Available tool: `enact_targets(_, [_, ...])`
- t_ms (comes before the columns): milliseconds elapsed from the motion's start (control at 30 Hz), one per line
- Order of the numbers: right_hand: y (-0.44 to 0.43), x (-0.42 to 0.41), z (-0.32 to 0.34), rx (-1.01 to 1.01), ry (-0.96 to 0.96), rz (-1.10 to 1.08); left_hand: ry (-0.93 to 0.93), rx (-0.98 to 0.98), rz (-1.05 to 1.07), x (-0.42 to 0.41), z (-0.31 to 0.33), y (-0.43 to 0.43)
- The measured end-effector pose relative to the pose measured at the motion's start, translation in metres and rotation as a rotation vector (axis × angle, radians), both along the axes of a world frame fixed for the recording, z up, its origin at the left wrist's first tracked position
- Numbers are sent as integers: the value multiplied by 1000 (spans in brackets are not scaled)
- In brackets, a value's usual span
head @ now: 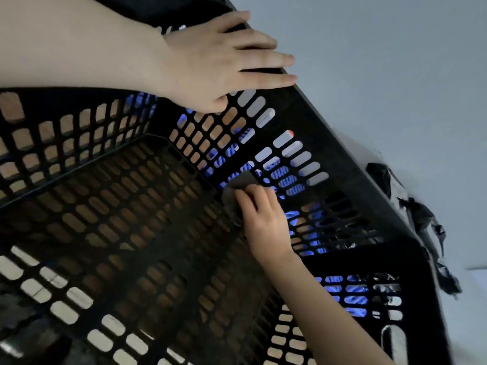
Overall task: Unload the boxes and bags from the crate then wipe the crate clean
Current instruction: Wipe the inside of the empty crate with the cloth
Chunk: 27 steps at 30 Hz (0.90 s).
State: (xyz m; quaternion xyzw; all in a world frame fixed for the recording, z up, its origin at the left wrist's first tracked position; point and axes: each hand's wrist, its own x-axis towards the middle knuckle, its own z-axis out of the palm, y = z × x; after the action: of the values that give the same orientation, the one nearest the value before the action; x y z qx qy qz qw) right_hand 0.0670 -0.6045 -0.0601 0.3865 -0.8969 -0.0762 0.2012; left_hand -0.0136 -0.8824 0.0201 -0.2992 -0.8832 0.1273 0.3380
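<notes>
A black slotted plastic crate (350, 164) fills most of the view, seen tilted from above, and nothing lies on the part of its floor that shows. My left hand (218, 64) rests on the crate's far rim with fingers straight over the edge and the thumb against the inner wall. Inside the crate, my right hand (263, 219) grips a dark grey cloth (242, 184) and presses it against the inner side wall near the floor.
A crumpled black plastic bag (421, 219) lies outside the crate along its right wall. Blue patterned packaging (354, 299) shows through the wall slots. A pale wall (395, 61) fills the upper right. A wooden surface shows through the floor slots.
</notes>
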Motion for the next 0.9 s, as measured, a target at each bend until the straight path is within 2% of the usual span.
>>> enact_targets(67, [-6,-2,28,-202,88,-45,6,-3,10,2,0,0])
enact_targets(133, [-15,-3,55,-320,169,-34,10,-10,17,4,2,2])
enact_targets(333, [4,-2,117,-357,332,29,2,-10,20,5,3,-2])
enact_targets(433, [31,-5,115,-283,352,-21,2,-18,7,4,1,-3])
enact_targets(633, [43,6,33,128,89,-36,-5,-24,-15,2,1,-4])
enact_targets(800, [23,11,-30,214,-15,-130,-27,-15,-7,-1,-4,-5])
enact_targets(900, [16,13,-42,221,-52,-193,-36,-17,-24,1,-2,-1])
